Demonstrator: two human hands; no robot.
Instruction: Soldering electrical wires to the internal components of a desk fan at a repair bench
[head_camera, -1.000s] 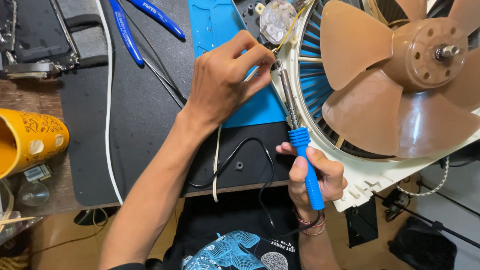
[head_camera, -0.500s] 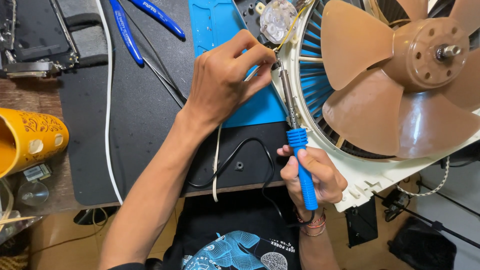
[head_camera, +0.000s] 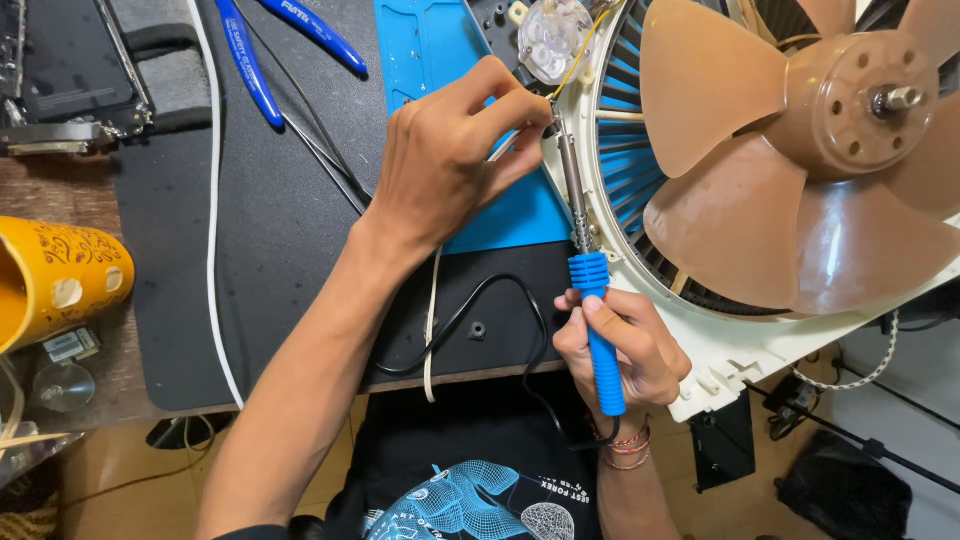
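Little has shifted in 1 second: the right hand (head_camera: 622, 345) still grips the blue-handled soldering iron (head_camera: 592, 300), tip at the white fan housing (head_camera: 745, 350) on the table (head_camera: 280, 250), while the left hand (head_camera: 450, 150) pinches a thin wire (head_camera: 432, 330) beside it.

A yellow mug (head_camera: 50, 280) lies at the left edge, with 2 blue-handled pliers (head_camera: 285, 45) on the black mat (head_camera: 270, 230).
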